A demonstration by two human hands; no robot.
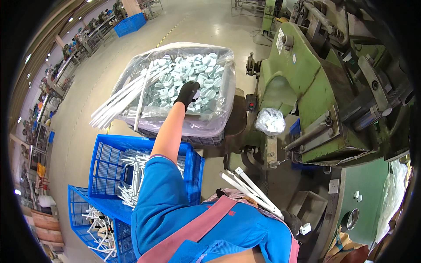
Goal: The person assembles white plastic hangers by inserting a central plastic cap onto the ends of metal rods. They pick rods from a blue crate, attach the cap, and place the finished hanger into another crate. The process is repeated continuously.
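My left hand [187,94], in a black glove, reaches forward into a plastic-lined bin [175,125]. Its fingers curl down at the heap of pale grey-green plastic pieces [169,87], with one piece between fingers and thumb. Close to my right side, my dark-gloved right hand [290,220] is partly hidden by my clothing. It is closed around the lower ends of several white metal bars [254,191], which slant up and to the left. A small white plastic piece [305,228] shows beside that hand.
Long white strips [120,101] lie across the bin's left edge. Blue crates [104,168] of white rods stand below it. A large green machine [302,74] rises at right, with a plastic-wrapped bundle [270,121] on it. A green-topped table [366,193] holds a round dish [351,219].
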